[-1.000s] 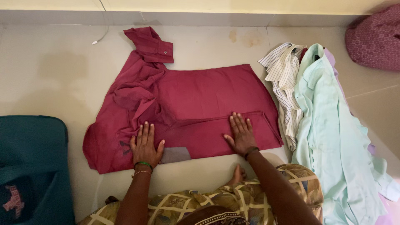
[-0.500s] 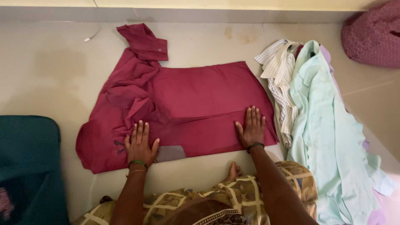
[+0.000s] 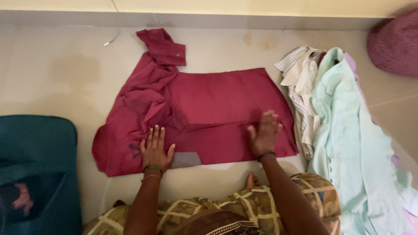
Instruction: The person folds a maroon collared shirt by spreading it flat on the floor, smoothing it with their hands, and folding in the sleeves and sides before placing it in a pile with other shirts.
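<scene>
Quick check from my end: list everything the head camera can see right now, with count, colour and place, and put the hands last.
Shirt: one, maroon, spread flat on the floor at centre, one cuffed sleeve bunched up toward the wall.
Striped shirt: one, white with dark stripes, heaped right of the maroon one.
Mint shirt: one, pale green, lying over the right-hand pile.
Lilac cloth: a strip showing under the mint shirt's right edge.
Bag: one, teal, lower left.
Patterned bundle: one, maroon, top right corner.
Cable: one, white, near the wall, top left.
Floor: beige tiles.
Left hand: flat on the shirt's near edge.
Right hand: blurred, on the shirt's right part.
</scene>
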